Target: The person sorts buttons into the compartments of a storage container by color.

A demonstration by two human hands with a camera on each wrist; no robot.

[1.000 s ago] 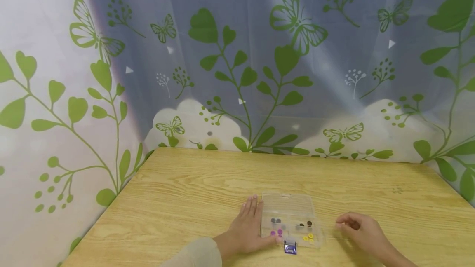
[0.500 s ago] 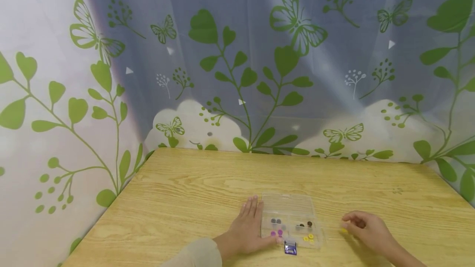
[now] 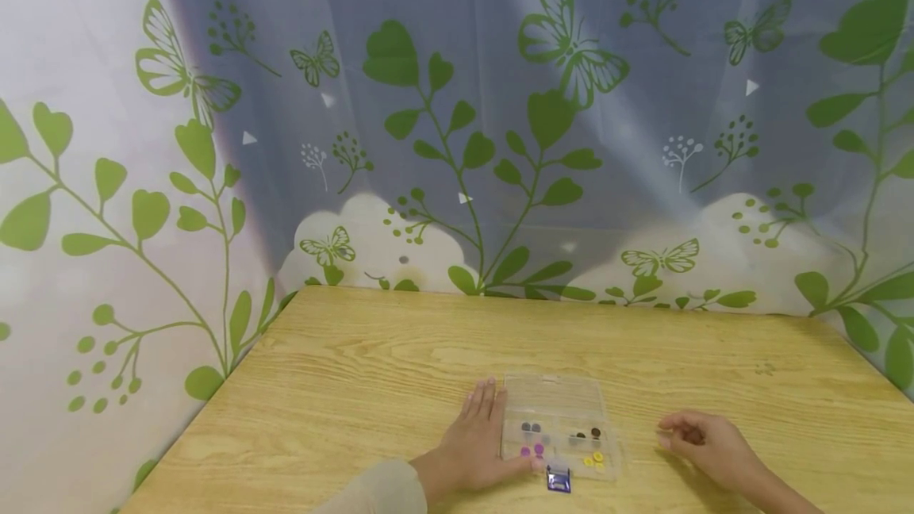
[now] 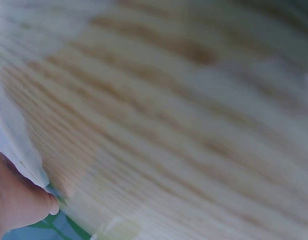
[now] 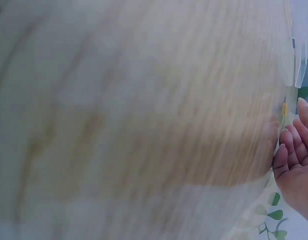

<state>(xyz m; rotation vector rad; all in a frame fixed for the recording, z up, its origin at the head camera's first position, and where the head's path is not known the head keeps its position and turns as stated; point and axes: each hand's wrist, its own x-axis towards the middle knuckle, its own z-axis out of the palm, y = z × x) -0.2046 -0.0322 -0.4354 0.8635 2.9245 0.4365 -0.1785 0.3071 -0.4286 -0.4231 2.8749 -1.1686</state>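
Note:
A clear plastic compartment box (image 3: 554, 395) stands on the wooden table with its lid up. Inside lie small grey buttons (image 3: 531, 427), dark buttons (image 3: 596, 433), purple buttons (image 3: 539, 449) and yellow buttons (image 3: 597, 458). My left hand (image 3: 474, 443) lies along the box's left side, fingers straight, its thumb at the front edge. To the right of the box, my right hand (image 3: 700, 443) has curled fingers close to the table. A small yellow button (image 5: 284, 109) shows at its fingertips in the right wrist view; the head view hides it.
A small dark blue-purple latch or tag (image 3: 558, 479) sits at the box's front edge. The wooden table (image 3: 357, 387) runs back to a printed curtain (image 3: 443, 141) with leaves and butterflies.
My right hand has shifted slightly right, away from the box. A bit of yellow showed under its fingertips half a second ago and is now hidden in the head view. The left hand stays put.

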